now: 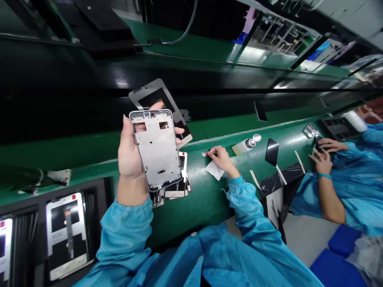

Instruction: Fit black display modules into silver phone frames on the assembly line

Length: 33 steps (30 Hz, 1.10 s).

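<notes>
My left hand (pixel 130 153) grips a silver phone frame (pixel 158 153) with a dark rim, thumb on its left edge and fingers behind. Part of the fingers shows through its two square openings. Beyond those fingers sits a tilted grey and black phone screen panel (pixel 182 121); what supports it is hidden. My right hand (pixel 220 157) is at the bench, its thumb and forefinger pinched at a small red-tabbed piece (pixel 205 154). A white wipe (pixel 214 170) lies beneath that hand. Below the frame, several stacked screen panels (pixel 179 193) rest on the green bench, partly covered.
Right of my right hand lie a bottle with a metal top (pixel 243 146) and a dark phone panel (pixel 272 152). Black trays with screen panels (pixel 67 235) stand at left. A co-worker's hands (pixel 324 153) work at far right. A dark channel (pixel 224 105) runs behind the bench.
</notes>
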{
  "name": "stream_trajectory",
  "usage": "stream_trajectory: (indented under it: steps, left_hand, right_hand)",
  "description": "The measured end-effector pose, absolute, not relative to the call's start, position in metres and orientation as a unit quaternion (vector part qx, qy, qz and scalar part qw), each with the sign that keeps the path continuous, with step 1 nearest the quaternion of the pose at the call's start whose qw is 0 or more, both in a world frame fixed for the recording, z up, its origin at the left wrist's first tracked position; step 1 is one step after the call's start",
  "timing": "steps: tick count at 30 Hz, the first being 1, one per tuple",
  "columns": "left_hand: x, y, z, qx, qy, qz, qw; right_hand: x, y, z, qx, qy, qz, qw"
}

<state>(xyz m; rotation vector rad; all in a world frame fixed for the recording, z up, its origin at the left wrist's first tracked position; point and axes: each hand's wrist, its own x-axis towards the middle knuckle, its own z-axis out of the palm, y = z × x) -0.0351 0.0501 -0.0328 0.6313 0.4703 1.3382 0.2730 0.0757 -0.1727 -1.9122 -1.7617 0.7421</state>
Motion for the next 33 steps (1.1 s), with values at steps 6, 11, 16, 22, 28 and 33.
stream_trajectory:
  steps: [6, 11, 16, 22, 28, 33]
  left_hand:
    - [-0.029, 0.053, -0.034, 0.245, 0.218, 0.619, 0.713]
    - [-0.026, 0.052, -0.033, 0.249, 0.199, 0.620, 0.717]
    - [-0.016, 0.043, -0.021, 0.227, 0.193, 0.590, 0.750]
    - [-0.002, 0.041, -0.023, 0.233, 0.194, 0.523, 0.797]
    - [0.009, 0.037, -0.018, 0.186, 0.238, 0.546, 0.782]
    - [0.005, 0.031, -0.011, 0.161, 0.203, 0.635, 0.728]
  right_hand:
    - [0.271, 0.068, -0.181, -0.723, -0.633, 0.213, 0.178]
    - [0.261, 0.059, -0.185, -0.743, -0.626, 0.168, 0.168]
    - [0.256, 0.065, -0.163, -0.721, -0.591, 0.194, 0.306]
    - [0.233, 0.066, -0.085, -0.512, -0.586, 0.473, 0.413]
    - [0.188, 0.056, -0.066, -0.388, -0.475, 0.668, 0.420]
    - [0.185, 0.043, -0.076, -0.346, -0.390, 0.689, 0.504]
